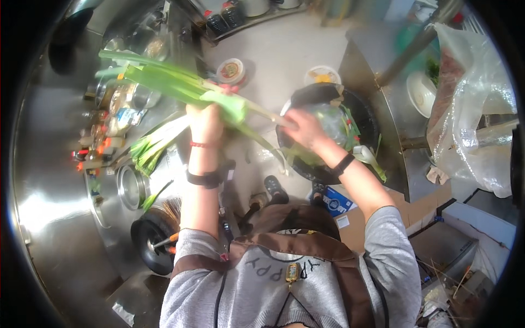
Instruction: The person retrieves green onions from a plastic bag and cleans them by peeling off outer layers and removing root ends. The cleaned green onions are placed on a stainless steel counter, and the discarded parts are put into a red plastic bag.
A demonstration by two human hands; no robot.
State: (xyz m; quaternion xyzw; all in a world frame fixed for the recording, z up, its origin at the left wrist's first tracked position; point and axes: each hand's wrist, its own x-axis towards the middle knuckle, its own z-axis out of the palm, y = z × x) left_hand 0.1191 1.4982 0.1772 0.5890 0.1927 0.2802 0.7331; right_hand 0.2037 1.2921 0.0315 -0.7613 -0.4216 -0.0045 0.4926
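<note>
My left hand (pixel 206 119) is closed around a large leek or thick green onion (pixel 176 84), its green leaves pointing to the upper left. Blurred, my right hand (pixel 302 128) is at the end of a pale stalk or leaf that stretches from the leek, its fingers bent around it. Below that hand stands a round black bin (pixel 371 119) with a clear plastic bag and green trimmings in it. More green onions (pixel 154 147) with white stems lie on the counter by my left forearm.
A black wok (pixel 154 242) stands at the lower left, near a round metal bowl (pixel 132 187). Seasoning bottles (pixel 98 141) line the left counter. A lidded tub (pixel 230 71) is ahead, and a white bowl (pixel 421 95) rests on the right counter beside a large plastic bag (pixel 471 110).
</note>
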